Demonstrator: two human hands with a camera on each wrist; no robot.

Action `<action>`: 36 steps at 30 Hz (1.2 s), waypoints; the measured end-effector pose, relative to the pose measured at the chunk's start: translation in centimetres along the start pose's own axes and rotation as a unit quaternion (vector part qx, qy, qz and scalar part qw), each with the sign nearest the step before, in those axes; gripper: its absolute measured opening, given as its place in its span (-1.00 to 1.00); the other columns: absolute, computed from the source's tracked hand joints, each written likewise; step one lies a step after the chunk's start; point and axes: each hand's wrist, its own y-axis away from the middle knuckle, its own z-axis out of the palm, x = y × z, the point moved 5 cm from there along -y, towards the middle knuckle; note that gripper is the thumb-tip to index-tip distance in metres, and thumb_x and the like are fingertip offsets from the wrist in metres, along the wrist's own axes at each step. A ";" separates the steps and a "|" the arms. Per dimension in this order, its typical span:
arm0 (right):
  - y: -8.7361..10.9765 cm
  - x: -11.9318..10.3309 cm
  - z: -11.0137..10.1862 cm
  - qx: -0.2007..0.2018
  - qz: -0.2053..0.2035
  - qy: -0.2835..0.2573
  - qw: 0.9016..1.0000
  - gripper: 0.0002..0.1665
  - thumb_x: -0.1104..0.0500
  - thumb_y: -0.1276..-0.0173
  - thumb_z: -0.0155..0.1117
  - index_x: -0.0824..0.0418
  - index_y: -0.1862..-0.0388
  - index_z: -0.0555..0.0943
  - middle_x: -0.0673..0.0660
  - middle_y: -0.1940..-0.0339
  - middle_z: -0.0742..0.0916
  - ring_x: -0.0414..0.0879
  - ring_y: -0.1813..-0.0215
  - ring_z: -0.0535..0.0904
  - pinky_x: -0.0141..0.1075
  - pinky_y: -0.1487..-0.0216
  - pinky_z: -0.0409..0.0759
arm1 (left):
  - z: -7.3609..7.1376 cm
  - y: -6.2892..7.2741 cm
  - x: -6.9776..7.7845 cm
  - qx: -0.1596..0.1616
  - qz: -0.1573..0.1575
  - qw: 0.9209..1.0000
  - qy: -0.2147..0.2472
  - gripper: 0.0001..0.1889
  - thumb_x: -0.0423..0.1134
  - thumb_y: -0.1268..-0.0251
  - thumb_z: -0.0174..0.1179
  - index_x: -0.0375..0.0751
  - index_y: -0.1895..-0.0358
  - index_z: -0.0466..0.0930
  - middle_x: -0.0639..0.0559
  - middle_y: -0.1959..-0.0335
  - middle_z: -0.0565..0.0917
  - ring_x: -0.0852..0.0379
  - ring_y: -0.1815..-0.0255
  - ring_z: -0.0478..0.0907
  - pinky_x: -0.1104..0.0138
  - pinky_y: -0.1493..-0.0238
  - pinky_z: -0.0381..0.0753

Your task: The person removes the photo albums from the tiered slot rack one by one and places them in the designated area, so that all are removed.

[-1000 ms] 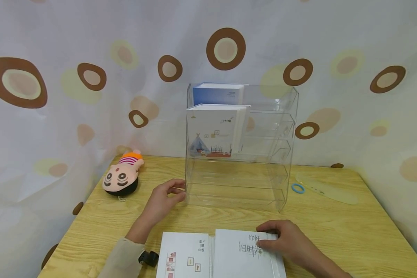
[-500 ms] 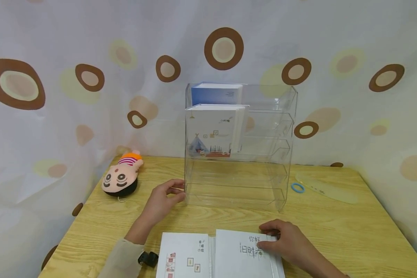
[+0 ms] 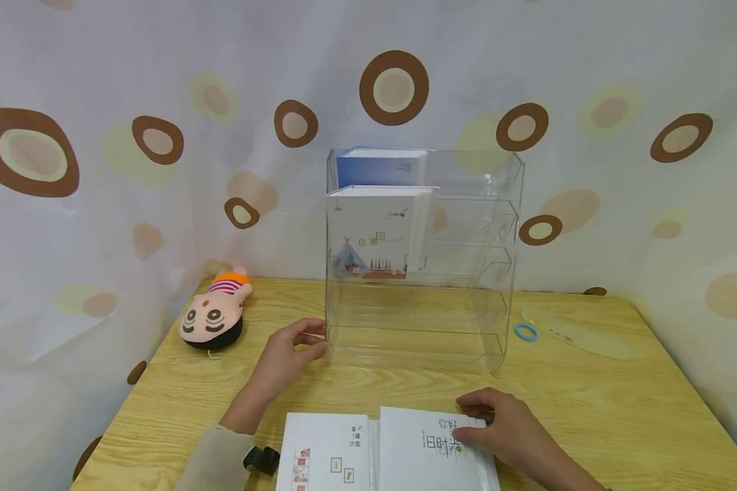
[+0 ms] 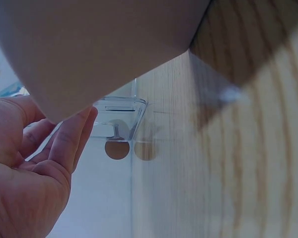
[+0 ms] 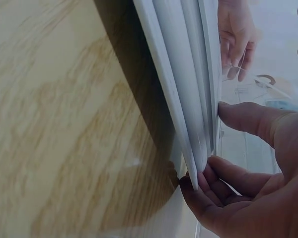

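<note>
A clear acrylic rack [image 3: 417,341] with several tiers stands on the table. My left hand [image 3: 291,353] touches its left side, fingers fairly straight, thumb below them. In the left wrist view a large blurred pale surface [image 4: 99,44] hides part of that hand. Two white books [image 3: 328,450] lie side by side in front. My right hand [image 3: 506,433] pinches the upper right edge of the right-hand white book [image 3: 417,450], thumb on the cover, fingers under its edge. The right wrist view shows its layered white edges [image 5: 188,89] close up.
A blue book [image 3: 374,170] and a white book with a tent picture [image 3: 371,235] stand in the rack's upper left tiers. A plush doll [image 3: 215,314] lies at the left. To the rack's right lie a blue ring [image 3: 526,332] and a flat yellowish strip [image 3: 589,339].
My right hand has shifted very slightly at the edge of the white book. The left hand stays at the rack's side; otherwise the head view only drifts a little.
</note>
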 end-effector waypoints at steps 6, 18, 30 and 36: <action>0.1 0.2 0.1 0.002 -0.002 -0.010 1.000 -0.34 0.08 -0.22 0.81 0.27 -0.25 0.77 0.03 -0.15 0.87 -0.03 -0.17 0.82 -0.15 -0.18 0.79 | 0.0 0.1 -0.1 0.003 0.000 1.000 -0.001 -0.54 -0.31 -0.58 0.41 -0.19 -0.46 0.68 -0.10 -0.33 0.79 -0.03 -0.22 0.76 0.35 -0.04 0.78; 0.3 0.1 0.1 0.006 -0.017 0.000 1.000 -0.36 0.10 -0.23 0.79 0.26 -0.24 0.77 0.02 -0.12 0.87 -0.15 -0.09 0.77 -0.33 -0.10 0.73 | 0.0 0.1 0.0 0.001 0.002 1.000 -0.001 -0.54 -0.32 -0.59 0.40 -0.21 -0.47 0.67 -0.12 -0.34 0.78 -0.04 -0.22 0.76 0.33 -0.07 0.79; 0.3 0.2 0.2 0.001 -0.022 -0.007 1.000 -0.39 0.10 -0.25 0.78 0.25 -0.23 0.77 0.02 -0.11 0.87 -0.17 -0.08 0.74 -0.34 -0.09 0.72 | 0.1 0.0 0.1 0.005 -0.006 1.000 -0.005 -0.54 -0.33 -0.58 0.41 -0.17 -0.46 0.68 -0.10 -0.33 0.79 -0.03 -0.23 0.76 0.28 -0.10 0.81; 0.3 0.2 0.2 0.004 -0.023 -0.008 1.000 -0.39 0.11 -0.24 0.78 0.25 -0.23 0.77 0.01 -0.11 0.86 -0.17 -0.08 0.73 -0.35 -0.10 0.72 | 0.1 0.1 0.2 0.007 -0.009 1.000 -0.003 -0.55 -0.33 -0.58 0.41 -0.18 -0.46 0.69 -0.10 -0.32 0.79 -0.03 -0.22 0.76 0.28 -0.09 0.81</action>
